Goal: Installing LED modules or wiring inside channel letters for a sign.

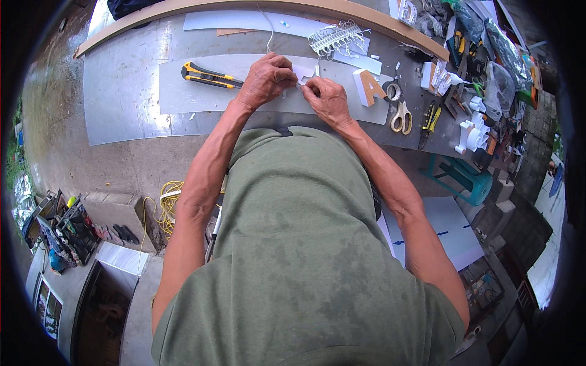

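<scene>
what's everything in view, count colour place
Table: one, grey, upper half
Sheet: one, pale, on table
Utility knife: one, yellow-black, sheet's left
Letter block: one, white-brown, sheet's right
Tape roll: one, grey, beside block
Scissors: one, beige, below tape
Wired strips: one bundle, white, upper middle
Clutter: uncountable, mixed, upper right
Stool: one, teal, right
Cord: coil, yellow, left
Held piece: one, whitish, between hands
Shirt: one, green, centre
Left hand, right hand: two, bare, over sheet

Item: small pale piece point(300, 83), between left hand point(267, 79) and right hand point(329, 100), largely covered; we cannot tell its form. Item: dark bundle point(125, 7), cut by the upper edge.
</scene>
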`<action>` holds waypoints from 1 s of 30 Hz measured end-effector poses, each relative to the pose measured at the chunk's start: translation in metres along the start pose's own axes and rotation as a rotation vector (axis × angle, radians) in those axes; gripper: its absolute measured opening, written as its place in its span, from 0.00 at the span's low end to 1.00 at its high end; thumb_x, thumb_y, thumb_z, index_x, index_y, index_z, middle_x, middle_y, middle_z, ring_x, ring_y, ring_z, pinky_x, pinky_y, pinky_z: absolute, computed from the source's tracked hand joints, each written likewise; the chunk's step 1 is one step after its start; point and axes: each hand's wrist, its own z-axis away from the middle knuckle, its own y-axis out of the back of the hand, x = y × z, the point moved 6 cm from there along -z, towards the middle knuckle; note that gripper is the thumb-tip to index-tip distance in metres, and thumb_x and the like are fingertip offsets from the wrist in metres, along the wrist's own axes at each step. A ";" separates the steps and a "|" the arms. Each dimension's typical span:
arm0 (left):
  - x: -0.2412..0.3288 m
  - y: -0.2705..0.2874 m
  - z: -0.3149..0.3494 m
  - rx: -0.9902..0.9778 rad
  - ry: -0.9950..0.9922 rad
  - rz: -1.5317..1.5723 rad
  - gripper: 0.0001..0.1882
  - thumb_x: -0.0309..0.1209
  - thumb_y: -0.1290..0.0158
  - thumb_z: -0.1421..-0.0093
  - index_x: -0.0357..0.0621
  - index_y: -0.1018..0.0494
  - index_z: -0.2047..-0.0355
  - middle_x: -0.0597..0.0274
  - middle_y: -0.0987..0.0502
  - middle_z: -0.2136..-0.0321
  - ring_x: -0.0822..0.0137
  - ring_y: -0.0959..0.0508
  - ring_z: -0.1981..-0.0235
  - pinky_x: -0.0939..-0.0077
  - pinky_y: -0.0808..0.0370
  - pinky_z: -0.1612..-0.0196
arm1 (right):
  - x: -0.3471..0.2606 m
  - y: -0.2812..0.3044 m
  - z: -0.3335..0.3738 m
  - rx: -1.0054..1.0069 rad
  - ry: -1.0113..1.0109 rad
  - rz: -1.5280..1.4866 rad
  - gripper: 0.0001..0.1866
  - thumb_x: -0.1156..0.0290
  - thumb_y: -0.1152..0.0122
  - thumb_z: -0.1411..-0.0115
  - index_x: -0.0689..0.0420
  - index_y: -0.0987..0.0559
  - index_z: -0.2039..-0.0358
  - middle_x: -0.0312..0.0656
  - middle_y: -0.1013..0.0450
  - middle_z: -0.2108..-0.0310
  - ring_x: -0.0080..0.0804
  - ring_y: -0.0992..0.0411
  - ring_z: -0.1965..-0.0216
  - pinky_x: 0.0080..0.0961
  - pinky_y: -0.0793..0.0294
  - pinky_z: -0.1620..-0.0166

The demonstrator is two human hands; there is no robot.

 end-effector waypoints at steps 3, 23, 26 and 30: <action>0.001 0.001 0.000 0.009 0.002 0.001 0.09 0.29 0.31 0.53 0.50 0.14 0.68 0.66 0.19 0.66 0.62 0.21 0.61 0.67 0.23 0.57 | 0.000 -0.003 -0.005 -0.048 -0.077 0.038 0.08 0.64 0.32 0.41 0.55 0.18 0.70 0.41 0.22 0.78 0.39 0.21 0.75 0.37 0.24 0.67; 0.001 -0.008 -0.009 0.018 0.069 0.036 0.12 0.26 0.32 0.50 0.46 0.18 0.64 0.60 0.22 0.66 0.56 0.25 0.61 0.64 0.27 0.54 | 0.006 0.027 -0.021 -0.493 -0.287 0.155 0.11 0.62 0.32 0.45 0.53 0.15 0.65 0.41 0.17 0.71 0.37 0.18 0.67 0.36 0.21 0.60; 0.002 -0.006 -0.004 0.007 0.105 0.059 0.13 0.25 0.32 0.50 0.46 0.18 0.63 0.60 0.22 0.66 0.56 0.25 0.60 0.64 0.27 0.53 | -0.006 0.034 -0.018 -0.494 0.035 0.255 0.11 0.72 0.35 0.44 0.53 0.18 0.59 0.42 0.19 0.65 0.46 0.21 0.61 0.42 0.22 0.56; 0.000 -0.006 -0.005 -0.046 0.091 0.076 0.13 0.26 0.32 0.50 0.45 0.18 0.62 0.61 0.21 0.64 0.56 0.24 0.59 0.63 0.26 0.52 | -0.017 0.035 -0.031 -0.439 0.349 0.275 0.09 0.73 0.35 0.42 0.52 0.18 0.59 0.41 0.21 0.65 0.46 0.22 0.60 0.43 0.23 0.57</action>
